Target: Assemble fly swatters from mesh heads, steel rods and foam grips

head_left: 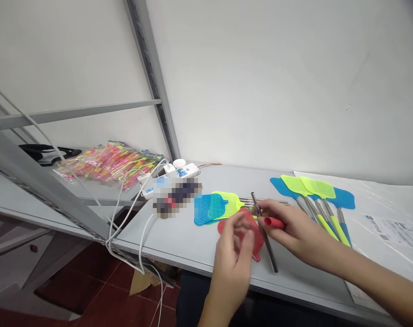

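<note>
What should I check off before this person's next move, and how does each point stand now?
1. Rod in the right hand: ok, held near its upper end.
2. Tube in the same hand: ok, its open end showing.
3. Tube and rod lined up: not ok, they lie crosswise.
4. Left hand off the red head: cannot tell, fingers overlap it in view.
5. Swatters at right clear of the left hand: ok, beyond the right hand.
6. Power strip clear of both hands: ok, well to their left.
</note>
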### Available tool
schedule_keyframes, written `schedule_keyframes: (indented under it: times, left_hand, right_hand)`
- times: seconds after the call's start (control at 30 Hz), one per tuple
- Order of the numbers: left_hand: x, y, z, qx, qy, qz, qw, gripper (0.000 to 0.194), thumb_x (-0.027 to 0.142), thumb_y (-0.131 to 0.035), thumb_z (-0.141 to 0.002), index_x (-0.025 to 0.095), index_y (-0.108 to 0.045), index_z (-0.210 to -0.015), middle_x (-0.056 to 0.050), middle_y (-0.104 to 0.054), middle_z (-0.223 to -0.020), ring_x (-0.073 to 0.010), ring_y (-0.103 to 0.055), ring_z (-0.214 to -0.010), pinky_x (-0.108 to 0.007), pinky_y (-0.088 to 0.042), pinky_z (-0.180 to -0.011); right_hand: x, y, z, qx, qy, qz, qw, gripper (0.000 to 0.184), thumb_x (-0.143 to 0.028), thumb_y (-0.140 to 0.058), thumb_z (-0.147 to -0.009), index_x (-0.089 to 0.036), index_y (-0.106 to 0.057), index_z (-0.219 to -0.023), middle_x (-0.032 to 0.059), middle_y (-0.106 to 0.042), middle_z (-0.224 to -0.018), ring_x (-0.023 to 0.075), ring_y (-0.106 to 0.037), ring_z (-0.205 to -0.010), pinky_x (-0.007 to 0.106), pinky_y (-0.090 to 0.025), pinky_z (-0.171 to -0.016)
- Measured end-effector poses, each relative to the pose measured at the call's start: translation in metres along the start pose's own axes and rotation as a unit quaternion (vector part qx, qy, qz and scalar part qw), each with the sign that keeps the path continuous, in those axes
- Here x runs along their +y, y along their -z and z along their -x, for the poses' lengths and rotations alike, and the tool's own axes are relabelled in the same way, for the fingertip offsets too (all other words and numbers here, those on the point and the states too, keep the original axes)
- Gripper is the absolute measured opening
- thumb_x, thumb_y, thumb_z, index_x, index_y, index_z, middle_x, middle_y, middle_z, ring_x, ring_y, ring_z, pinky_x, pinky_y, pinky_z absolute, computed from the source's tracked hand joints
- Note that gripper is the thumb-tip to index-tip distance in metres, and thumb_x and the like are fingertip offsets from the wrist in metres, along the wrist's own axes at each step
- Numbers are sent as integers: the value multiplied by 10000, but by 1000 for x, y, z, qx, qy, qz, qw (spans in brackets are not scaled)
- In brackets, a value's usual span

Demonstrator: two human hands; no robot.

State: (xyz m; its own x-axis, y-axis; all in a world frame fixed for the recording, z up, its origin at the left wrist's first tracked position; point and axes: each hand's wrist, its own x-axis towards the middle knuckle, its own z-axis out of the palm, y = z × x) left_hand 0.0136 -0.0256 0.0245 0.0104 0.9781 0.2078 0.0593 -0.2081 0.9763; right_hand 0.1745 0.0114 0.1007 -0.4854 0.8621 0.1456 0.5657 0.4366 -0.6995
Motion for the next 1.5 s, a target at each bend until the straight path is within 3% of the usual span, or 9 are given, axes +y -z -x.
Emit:
schedule_keyframes:
  times: [0.1,0.17,0.33,0.47,0.57,0.7,1.0,1.13,1.5]
  left_hand:
    - [9,-7,0,-63,24,97,993,338,373,-530,-956,207,-561,-1248,-92,-668,-1100,-184,-644,-893,-291,-525,-790]
    - [11,-9,-3,-52,31,128,990,317,374,-542,-950,201,-578,-1213,-86,-684,-1063,-168,-651,-847,-260,-524,-726]
    - [13,8,-19,92,-2,136,986,253,377,-610,-910,184,-621,-1072,-43,-695,-925,-107,-635,-679,-205,-512,-639]
    - [16,20,-24,165,-59,221,959,217,370,-630,-901,196,-586,-1024,-9,-662,-871,-79,-601,-600,-200,-517,-602]
    - [16,18,-20,170,-63,264,947,234,369,-647,-891,190,-585,-1029,-14,-654,-852,-80,-587,-597,-203,-524,-596]
    - [16,10,-14,176,-68,278,942,207,360,-640,-898,193,-584,-1007,-9,-645,-833,-80,-577,-589,-204,-525,-595]
    - [18,0,-12,162,-83,269,946,162,343,-611,-924,210,-568,-1005,13,-642,-836,-67,-579,-611,-179,-521,-617]
    - [18,-2,-11,151,-94,238,955,180,364,-605,-925,203,-578,-1001,-6,-665,-839,-117,-633,-759,-227,-538,-727]
    - [23,-8,-14,136,-128,184,965,131,333,-577,-947,217,-571,-1008,5,-673,-826,-120,-633,-815,-249,-503,-821]
  right_hand:
    - [-4,-11,-3,16,17,-39,999,281,-143,-506,-864,-248,-562,-1119,31,-692,-960,193,-637,-845,306,-475,-738]
    - [-8,-18,-4,48,18,-46,998,288,-149,-495,-876,-249,-578,-1133,47,-696,-1009,211,-643,-909,327,-483,-784]
    - [-7,-29,3,112,0,-27,993,343,-253,-502,-911,-271,-530,-1253,70,-652,-1188,237,-608,-1069,356,-467,-877]
    - [4,-39,13,39,-72,2,997,205,-304,-465,-931,-243,-601,-1071,53,-708,-963,229,-649,-876,326,-457,-751]
    - [9,-47,20,-14,-92,31,995,167,-283,-444,-929,-229,-600,-907,31,-696,-806,201,-624,-710,283,-404,-648]
    - [8,-52,23,-25,-104,43,993,175,-296,-430,-934,-229,-584,-884,21,-666,-739,181,-572,-625,256,-347,-576]
    - [11,-46,27,-23,-104,-5,994,180,-282,-464,-921,-222,-630,-955,58,-706,-854,216,-640,-772,285,-427,-701]
    - [10,-42,29,-17,-97,-25,995,194,-307,-463,-933,-217,-634,-933,60,-707,-867,216,-636,-784,292,-438,-722]
    - [10,-27,37,-32,-95,-79,992,154,-276,-488,-930,-214,-622,-885,15,-701,-884,184,-610,-779,258,-408,-677]
